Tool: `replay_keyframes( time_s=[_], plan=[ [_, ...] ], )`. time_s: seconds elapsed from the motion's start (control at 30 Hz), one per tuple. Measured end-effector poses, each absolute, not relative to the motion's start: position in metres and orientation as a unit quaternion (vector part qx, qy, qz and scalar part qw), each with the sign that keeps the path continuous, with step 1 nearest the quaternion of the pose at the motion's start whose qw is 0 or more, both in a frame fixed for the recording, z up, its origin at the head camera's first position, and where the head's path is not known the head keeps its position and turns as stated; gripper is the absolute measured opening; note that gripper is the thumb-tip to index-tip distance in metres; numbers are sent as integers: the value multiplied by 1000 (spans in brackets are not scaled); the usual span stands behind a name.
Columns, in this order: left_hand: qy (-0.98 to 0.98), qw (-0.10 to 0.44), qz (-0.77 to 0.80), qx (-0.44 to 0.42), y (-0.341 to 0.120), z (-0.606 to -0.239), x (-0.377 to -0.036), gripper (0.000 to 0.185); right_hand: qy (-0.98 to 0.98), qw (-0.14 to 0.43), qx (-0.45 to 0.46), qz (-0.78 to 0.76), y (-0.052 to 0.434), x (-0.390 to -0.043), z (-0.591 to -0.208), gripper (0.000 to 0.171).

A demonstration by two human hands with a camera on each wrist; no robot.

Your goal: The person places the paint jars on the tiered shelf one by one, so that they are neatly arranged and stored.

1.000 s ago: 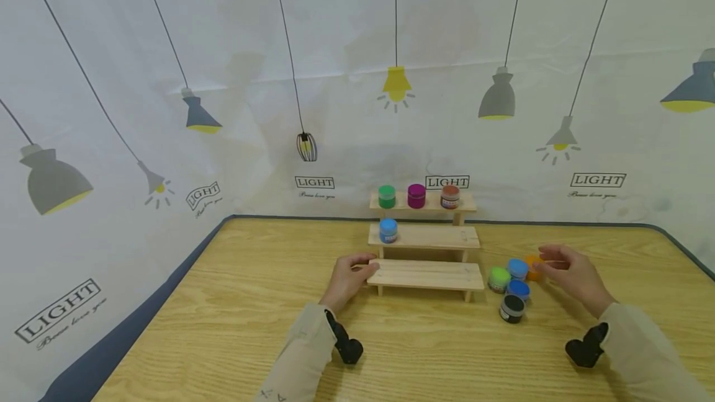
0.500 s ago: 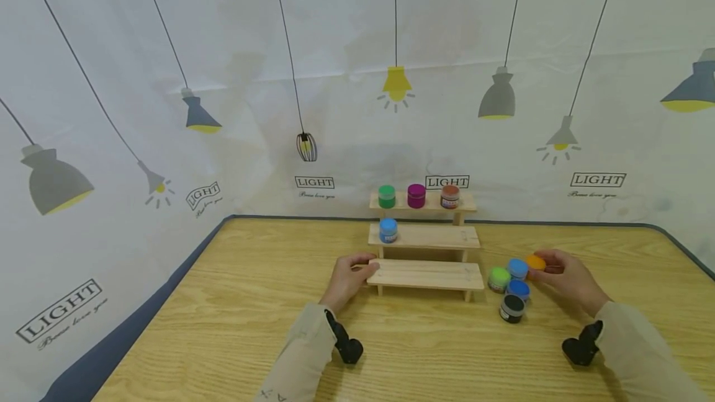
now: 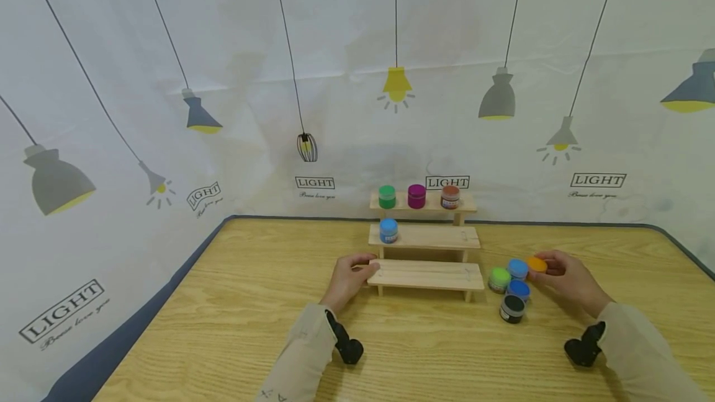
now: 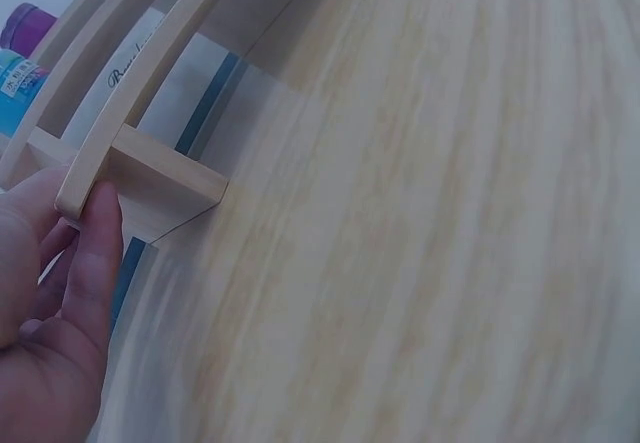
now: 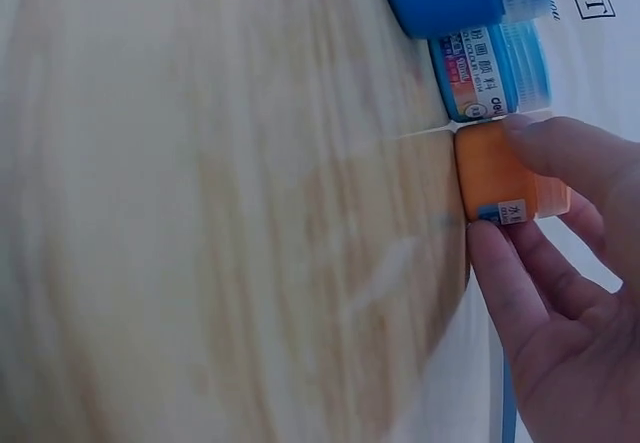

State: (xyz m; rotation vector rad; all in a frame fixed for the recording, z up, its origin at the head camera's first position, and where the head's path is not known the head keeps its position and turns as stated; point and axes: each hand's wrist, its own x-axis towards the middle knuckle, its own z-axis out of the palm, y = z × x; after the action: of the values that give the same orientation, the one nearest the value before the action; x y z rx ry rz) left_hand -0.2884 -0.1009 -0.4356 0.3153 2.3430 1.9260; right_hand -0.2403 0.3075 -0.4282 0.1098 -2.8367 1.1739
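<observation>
We note right hand (image 3: 570, 278) grip clamped on orange jar (image 3: 536, 263); left hand (image 3: 349, 278) grip clamped on wooden rack (image 3: 424, 275) end; both on bench (image 3: 223, 315).

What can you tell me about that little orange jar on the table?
The orange jar is a small round pot with an orange lid and a printed label on its side. It stands upright on the wooden table, beside a light blue jar. The right hand pinches it between thumb and fingers.

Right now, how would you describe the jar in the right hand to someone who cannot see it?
Find the wooden stepped shelf; right of it, jars cluster on the table. The orange jar, farthest right, is the only orange one and the only one pinched in fingers.
</observation>
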Motion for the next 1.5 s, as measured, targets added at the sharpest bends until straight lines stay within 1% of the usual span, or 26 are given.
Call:
replay_keyframes(
  time_s=[0.3,0.43,0.67,0.87,1.0,1.2,1.5],
  plan=[
    [772,44,627,97,-101,-438,-290,29,-922,39,42,384,310,-237,-420,56],
    [771,44,627,100,-102,-437,-290,29,-922,52,40,381,309,-236,-412,55],
    [772,48,626,104,-100,-410,-271,29,-924,77,57,369,305,-231,-400,52],
    [770,49,627,104,-101,-407,-269,28,-924,79,64,370,298,-229,-390,54],
    [772,48,625,101,-101,-405,-268,28,-922,83,75,370,291,-227,-386,53],
    [774,51,623,97,-102,-411,-272,28,-924,78,84,365,276,-225,-377,53],
    [767,54,632,98,-101,-435,-288,29,-910,65,120,392,253,-227,-363,50]
  ],
)
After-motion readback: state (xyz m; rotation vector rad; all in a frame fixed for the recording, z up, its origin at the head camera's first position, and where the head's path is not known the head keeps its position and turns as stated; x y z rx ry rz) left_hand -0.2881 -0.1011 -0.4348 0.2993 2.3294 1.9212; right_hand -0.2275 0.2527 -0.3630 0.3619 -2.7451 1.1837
